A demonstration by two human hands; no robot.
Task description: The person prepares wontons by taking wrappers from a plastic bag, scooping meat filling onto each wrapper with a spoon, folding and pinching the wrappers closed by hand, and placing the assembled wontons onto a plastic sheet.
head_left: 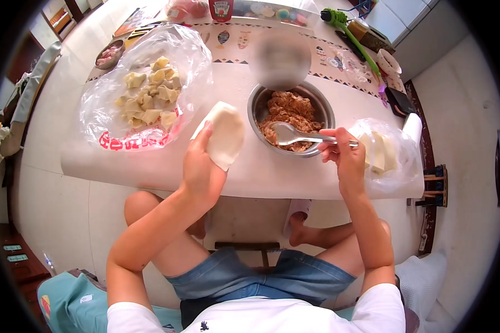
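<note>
My left hand (200, 161) holds a pale, flat dough wrapper (226, 136) upright between thumb and fingers. In my right hand (343, 152) is the handle of a metal spoon (300, 136), its bowl resting over the minced filling (290, 114). That brown filling lies in a round steel bowl (254, 111) in the middle of the table. To the left, folded dumplings (150, 94) lie on a clear plastic bag (97, 114) with red print. A stack of wrappers (380, 152) sits in another clear bag at the right, beside my right hand.
The white table (250, 177) spans the view before my knees. At its back are a red pouch (221, 10), a small bowl of meat (110, 54) on the left and a green-handled tool (350, 36) on the right. A grey blur covers part of the middle.
</note>
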